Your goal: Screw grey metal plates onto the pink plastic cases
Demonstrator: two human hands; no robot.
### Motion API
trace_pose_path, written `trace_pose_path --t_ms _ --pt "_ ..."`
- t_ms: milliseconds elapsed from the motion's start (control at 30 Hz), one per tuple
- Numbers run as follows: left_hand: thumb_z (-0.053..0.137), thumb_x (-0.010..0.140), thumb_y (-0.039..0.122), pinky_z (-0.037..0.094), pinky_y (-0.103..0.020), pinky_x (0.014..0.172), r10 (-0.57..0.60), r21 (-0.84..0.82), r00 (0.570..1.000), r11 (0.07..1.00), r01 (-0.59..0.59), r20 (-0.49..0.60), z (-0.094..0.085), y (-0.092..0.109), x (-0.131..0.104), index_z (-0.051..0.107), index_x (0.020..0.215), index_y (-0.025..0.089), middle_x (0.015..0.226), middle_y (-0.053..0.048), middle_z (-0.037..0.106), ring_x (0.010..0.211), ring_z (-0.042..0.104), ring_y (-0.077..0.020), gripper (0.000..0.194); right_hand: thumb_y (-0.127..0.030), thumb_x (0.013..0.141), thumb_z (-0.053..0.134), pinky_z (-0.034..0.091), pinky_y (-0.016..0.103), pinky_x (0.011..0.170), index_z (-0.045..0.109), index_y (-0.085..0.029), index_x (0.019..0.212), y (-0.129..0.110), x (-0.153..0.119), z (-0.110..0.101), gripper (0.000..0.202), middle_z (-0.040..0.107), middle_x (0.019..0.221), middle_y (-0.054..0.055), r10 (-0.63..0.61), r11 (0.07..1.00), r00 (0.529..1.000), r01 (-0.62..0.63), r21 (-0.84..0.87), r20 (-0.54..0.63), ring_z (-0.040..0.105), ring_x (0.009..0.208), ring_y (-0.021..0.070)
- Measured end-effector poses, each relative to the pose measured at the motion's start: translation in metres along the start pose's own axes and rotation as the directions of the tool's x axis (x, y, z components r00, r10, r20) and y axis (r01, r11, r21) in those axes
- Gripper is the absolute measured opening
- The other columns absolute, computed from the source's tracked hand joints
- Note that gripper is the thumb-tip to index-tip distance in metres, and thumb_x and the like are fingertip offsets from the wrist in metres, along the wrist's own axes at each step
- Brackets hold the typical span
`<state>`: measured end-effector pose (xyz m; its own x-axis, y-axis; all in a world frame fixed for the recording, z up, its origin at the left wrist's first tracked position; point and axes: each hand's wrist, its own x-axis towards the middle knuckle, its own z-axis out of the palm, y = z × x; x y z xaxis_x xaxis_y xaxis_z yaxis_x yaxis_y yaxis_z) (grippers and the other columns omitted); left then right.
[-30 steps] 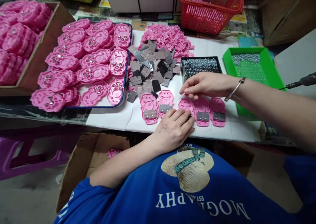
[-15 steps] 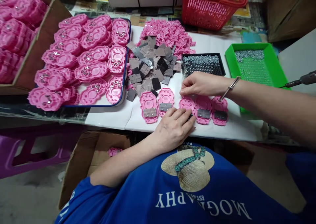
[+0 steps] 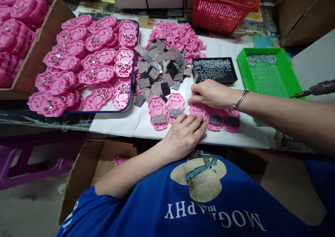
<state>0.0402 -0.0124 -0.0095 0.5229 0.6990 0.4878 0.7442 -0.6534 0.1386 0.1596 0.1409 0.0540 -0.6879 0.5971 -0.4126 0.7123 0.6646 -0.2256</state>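
Note:
My left hand (image 3: 184,136) lies over the lower part of a pink plastic casing (image 3: 196,110), fingers curled and pressing on it against the table edge. Under its fingertips a bit of dark plate shows. My right hand (image 3: 209,93) is closed in a pinch just above the top of that casing; what its fingers hold, if anything, is hidden. To the right are two more casings with grey metal plates (image 3: 215,120), their tops partly covered by my right hand. On the left, two casings (image 3: 158,106) lie side by side, each with a plate across its lower half.
Behind the row lie a heap of metal plates (image 3: 159,73), small pink parts (image 3: 178,36) and a black tray (image 3: 231,79) of screws. A green tray (image 3: 293,71), a screwdriver bit (image 3: 300,94) and a red basket (image 3: 222,17) are rightward. A blue-rimmed tray (image 3: 132,94) holds stacked casings.
My right hand has moved slightly down and left, its fingers still pinched above the same casing. My left hand stays in place on it.

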Motion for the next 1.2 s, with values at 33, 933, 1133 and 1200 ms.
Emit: trace_pose_path --t_ms 33,933,1133,1200 --pt "0.053 0.099 0.027 0.047 -0.037 0.084 -0.001 0.0 1.0 1.0 0.001 0.001 0.0 0.0 0.0 0.065 0.116 0.013 0.121 -0.012 0.07 0.106 0.065 -0.0235 0.025 -0.043 0.091 0.059 0.025 0.025 0.064 0.066 -0.012 0.079 0.0 0.0 0.0 0.034 0.055 0.065 0.004 0.001 1.0 1.0 -0.001 0.001 -0.001 0.037 0.059 0.0094" --pt "0.057 0.096 0.031 0.043 -0.052 0.108 -0.181 0.173 0.982 0.967 0.188 -0.054 -0.024 -0.011 -0.016 0.065 0.117 0.008 0.128 -0.018 0.067 0.119 0.062 -0.0308 0.032 -0.029 0.094 0.056 0.022 0.018 0.045 0.061 -0.014 0.101 0.012 -0.02 -0.021 0.017 0.05 0.068 0.0 0.073 0.44 0.994 -0.103 0.892 0.079 0.032 0.049 0.0018" --pt "0.054 0.097 0.028 0.041 -0.052 0.109 -0.175 0.155 0.984 0.972 0.178 -0.032 -0.017 -0.008 -0.018 0.067 0.115 0.01 0.125 -0.017 0.068 0.117 0.063 -0.0287 0.029 -0.024 0.098 0.047 0.019 0.018 0.044 0.065 -0.01 0.096 -0.001 -0.009 -0.022 0.023 0.036 0.064 -0.002 -0.036 0.353 0.982 -0.163 0.921 0.188 0.025 0.05 0.0016" --pt "0.054 0.097 0.028 0.042 -0.051 0.108 -0.167 0.139 0.985 0.975 0.171 -0.036 -0.015 -0.006 -0.018 0.067 0.115 0.01 0.125 -0.017 0.068 0.117 0.063 -0.0288 0.029 -0.016 0.096 0.046 0.023 0.017 0.045 0.065 -0.009 0.101 -0.004 -0.006 -0.022 0.021 0.035 0.064 -0.002 -0.078 0.325 0.968 -0.201 0.924 0.238 0.028 0.051 0.0026"
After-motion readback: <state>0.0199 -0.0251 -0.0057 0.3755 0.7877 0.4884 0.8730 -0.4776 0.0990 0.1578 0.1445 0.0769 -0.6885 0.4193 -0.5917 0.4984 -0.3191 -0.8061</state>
